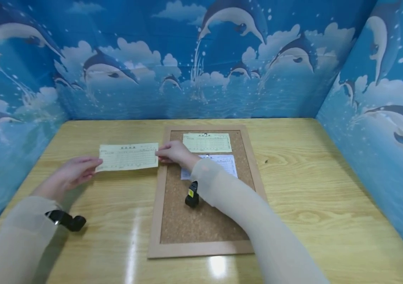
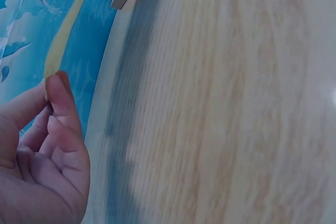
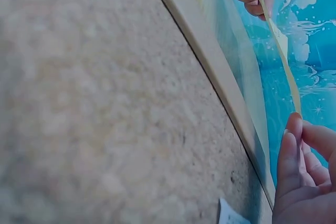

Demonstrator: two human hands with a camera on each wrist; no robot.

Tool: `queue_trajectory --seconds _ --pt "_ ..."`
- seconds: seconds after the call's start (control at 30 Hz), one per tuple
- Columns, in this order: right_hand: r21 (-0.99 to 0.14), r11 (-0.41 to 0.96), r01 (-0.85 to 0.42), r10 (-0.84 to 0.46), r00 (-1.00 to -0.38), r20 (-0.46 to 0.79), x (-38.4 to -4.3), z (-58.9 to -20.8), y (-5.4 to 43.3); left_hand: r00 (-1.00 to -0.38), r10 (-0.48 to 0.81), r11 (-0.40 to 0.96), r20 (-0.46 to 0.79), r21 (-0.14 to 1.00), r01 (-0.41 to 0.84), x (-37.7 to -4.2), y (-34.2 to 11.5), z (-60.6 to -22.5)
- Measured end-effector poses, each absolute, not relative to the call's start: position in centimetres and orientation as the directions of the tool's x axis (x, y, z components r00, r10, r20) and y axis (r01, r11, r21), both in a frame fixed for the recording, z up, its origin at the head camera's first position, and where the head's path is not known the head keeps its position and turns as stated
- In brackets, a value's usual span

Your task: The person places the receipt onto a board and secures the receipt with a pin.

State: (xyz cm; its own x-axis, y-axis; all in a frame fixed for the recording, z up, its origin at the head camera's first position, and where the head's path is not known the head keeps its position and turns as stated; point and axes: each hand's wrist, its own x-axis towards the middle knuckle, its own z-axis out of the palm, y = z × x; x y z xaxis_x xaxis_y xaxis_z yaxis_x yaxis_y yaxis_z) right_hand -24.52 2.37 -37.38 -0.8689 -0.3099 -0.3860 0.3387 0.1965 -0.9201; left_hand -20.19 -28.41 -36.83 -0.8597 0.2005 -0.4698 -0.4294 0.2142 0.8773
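A pale yellow printed form (image 1: 128, 157) is stretched between both hands, above the table left of the corkboard. My left hand (image 1: 79, 171) pinches its left end between thumb and fingers, as the left wrist view also shows with the slip (image 2: 62, 40) seen nearly edge-on. The right hand (image 1: 177, 153) pinches the other end, over the board's left frame. On the corkboard (image 1: 205, 221) lie another yellow form (image 1: 206, 142), with a small metallic fastener at its top edge, and below it a white form (image 1: 222, 161), partly hidden by the right hand and sleeve.
The wooden-framed corkboard lies flat on a wood-grain table (image 1: 315, 189). A dolphin-printed blue backdrop (image 1: 187, 94) encloses the back and sides. A small dark speck (image 1: 266, 161) sits on the table right of the board. Each wrist wears a black camera (image 1: 192, 195).
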Motion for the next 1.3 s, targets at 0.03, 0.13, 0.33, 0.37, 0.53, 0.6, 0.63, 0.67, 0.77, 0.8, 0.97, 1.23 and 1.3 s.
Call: queue_trajectory --seconds 0.03,0.13,0.33,0.37,0.53,0.6,0.63,0.67,0.77,0.8,0.97,1.23,1.3 --pt "-0.919 0.208 0.334 -0.312 -0.868 -0.386 -24.4 -37.2 2.5 -0.861 0.206 0.219 -0.464 0.880 -0.422 -20.2 -28.4 -36.9" --pt "-0.917 0.226 0.330 -0.318 -0.864 -0.390 -24.1 -37.0 2.9 -0.860 0.238 0.212 -0.450 0.889 -0.407 -20.0 -28.5 -36.9" --pt "-0.920 0.243 0.309 -0.347 -0.857 -0.380 -23.9 -36.5 4.0 -0.852 0.300 0.190 -0.428 0.902 -0.387 -19.8 -28.2 -37.2" --pt "-0.921 0.246 0.303 -0.349 -0.858 -0.376 -23.8 -36.3 4.2 -0.851 0.308 0.202 -0.425 0.904 -0.378 -19.8 -28.1 -37.2" --pt "-0.921 0.275 0.277 -0.332 -0.872 -0.361 -23.8 -35.9 5.8 -0.849 0.329 0.295 -0.412 0.899 -0.322 -19.8 -26.9 -36.8" --pt "-0.917 0.287 0.278 -0.327 -0.871 -0.366 -23.8 -35.8 6.4 -0.843 0.345 0.323 -0.412 0.896 -0.306 -19.8 -26.5 -36.6" --pt "-0.915 0.290 0.280 -0.325 -0.871 -0.369 -23.8 -35.8 6.6 -0.840 0.351 0.329 -0.414 0.894 -0.304 -19.8 -26.2 -36.4" --pt "-0.914 0.292 0.282 -0.323 -0.870 -0.372 -23.8 -35.8 6.8 -0.836 0.358 0.339 -0.415 0.892 -0.298 -19.8 -26.0 -36.3" --pt "-0.915 0.288 0.283 -0.316 -0.874 -0.370 -23.6 -35.8 7.4 -0.830 0.375 0.362 -0.413 0.889 -0.279 -19.8 -25.4 -36.2" --pt "-0.915 0.290 0.280 -0.315 -0.875 -0.367 -23.5 -35.8 7.6 -0.831 0.376 0.365 -0.410 0.890 -0.274 -19.7 -25.2 -36.1" --pt "-0.914 0.312 0.258 -0.326 -0.875 -0.358 -23.2 -35.9 8.3 -0.831 0.392 0.377 -0.395 0.893 -0.247 -19.6 -24.6 -36.1" --pt "-0.913 0.302 0.273 -0.304 -0.880 -0.364 -22.7 -36.2 9.5 -0.821 0.411 0.390 -0.397 0.890 -0.235 -19.5 -23.3 -35.9" --pt "-0.911 0.308 0.276 -0.301 -0.880 -0.368 -22.6 -36.2 9.8 -0.820 0.410 0.399 -0.398 0.887 -0.231 -19.6 -23.0 -35.9"
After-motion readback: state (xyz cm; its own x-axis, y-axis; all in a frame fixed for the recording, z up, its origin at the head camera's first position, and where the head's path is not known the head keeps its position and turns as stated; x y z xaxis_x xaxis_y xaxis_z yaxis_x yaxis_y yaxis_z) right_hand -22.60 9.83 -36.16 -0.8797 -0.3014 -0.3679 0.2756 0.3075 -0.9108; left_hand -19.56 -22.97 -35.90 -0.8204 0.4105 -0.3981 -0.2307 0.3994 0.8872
